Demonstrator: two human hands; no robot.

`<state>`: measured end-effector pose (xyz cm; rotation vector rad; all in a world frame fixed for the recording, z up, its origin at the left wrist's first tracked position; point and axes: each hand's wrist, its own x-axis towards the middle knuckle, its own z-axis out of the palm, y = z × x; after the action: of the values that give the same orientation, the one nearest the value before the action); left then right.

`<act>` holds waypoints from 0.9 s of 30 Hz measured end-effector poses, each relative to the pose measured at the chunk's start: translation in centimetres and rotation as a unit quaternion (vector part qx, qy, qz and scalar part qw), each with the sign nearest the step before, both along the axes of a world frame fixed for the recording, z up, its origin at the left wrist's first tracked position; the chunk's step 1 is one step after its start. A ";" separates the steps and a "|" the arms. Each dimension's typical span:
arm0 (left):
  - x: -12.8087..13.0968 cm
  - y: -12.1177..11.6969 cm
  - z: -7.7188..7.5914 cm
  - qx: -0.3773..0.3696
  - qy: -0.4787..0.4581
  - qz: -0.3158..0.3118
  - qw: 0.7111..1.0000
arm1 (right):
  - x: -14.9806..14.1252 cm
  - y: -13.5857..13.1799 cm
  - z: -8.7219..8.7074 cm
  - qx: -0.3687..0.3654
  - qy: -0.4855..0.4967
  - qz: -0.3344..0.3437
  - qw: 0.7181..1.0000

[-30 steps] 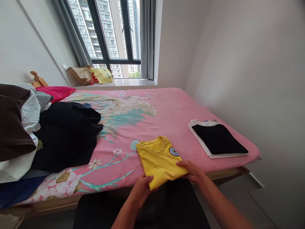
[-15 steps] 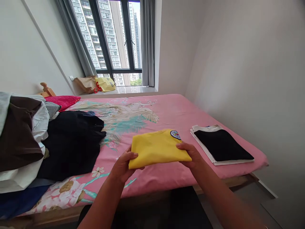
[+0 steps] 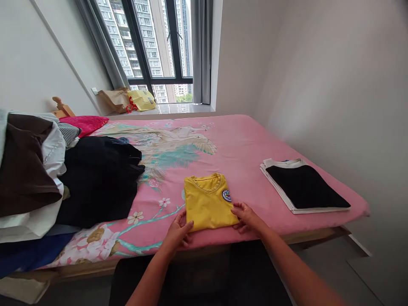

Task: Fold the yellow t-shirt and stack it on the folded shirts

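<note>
A folded yellow T-shirt [image 3: 208, 208] lies flat near the front edge of the bed, its neckline facing away from me and a round badge on its right side. My left hand [image 3: 178, 231] is at the shirt's lower left corner, thumb tip at the fabric and fingers apart. At the lower right side, my right hand [image 3: 248, 219] touches the edge with loosely parted fingers. Neither hand visibly grips the cloth. To the right sits a neat stack of folded clothes [image 3: 307, 189], black on top with white layers below.
A heap of loose clothes [image 3: 98, 182] in black, brown, white and blue covers the left of the pink floral bed [image 3: 236, 144]. A red pillow [image 3: 86, 125] lies behind it. Paper and yellow bags [image 3: 142, 100] stand on the window sill. A wall runs along the right.
The yellow T-shirt has come down from my hands onto the bed, and its collar now shows. Both hands have lowered with it and loosened their hold. My view has tilted slightly downward.
</note>
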<state>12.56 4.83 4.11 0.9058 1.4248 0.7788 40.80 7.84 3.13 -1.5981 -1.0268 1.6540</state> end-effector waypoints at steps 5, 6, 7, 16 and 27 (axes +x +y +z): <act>-0.3 -0.4 -1.1 0.030 0.046 0.000 0.998 | 0.1 -0.8 -0.6 0.032 -0.001 -0.020 0.999; -0.5 -0.7 -1.4 0.033 0.045 0.002 0.998 | 0.3 -1.2 -1.0 0.029 0.005 -0.018 0.999; -0.7 -1.0 -1.7 0.034 0.039 0.001 0.999 | 0.6 -1.6 -1.4 0.027 0.008 -0.010 1.000; -1.3 -1.6 -0.5 0.011 0.018 -0.060 0.998 | 1.1 -2.0 -1.6 0.023 0.004 0.065 0.998; -0.5 -0.6 0.5 -0.002 0.100 -0.093 0.991 | 0.3 -1.4 -0.8 -0.010 0.022 0.074 0.997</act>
<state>12.06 4.23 4.65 1.1208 1.4883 0.5564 41.06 6.48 2.35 -1.5243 -1.1320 1.7938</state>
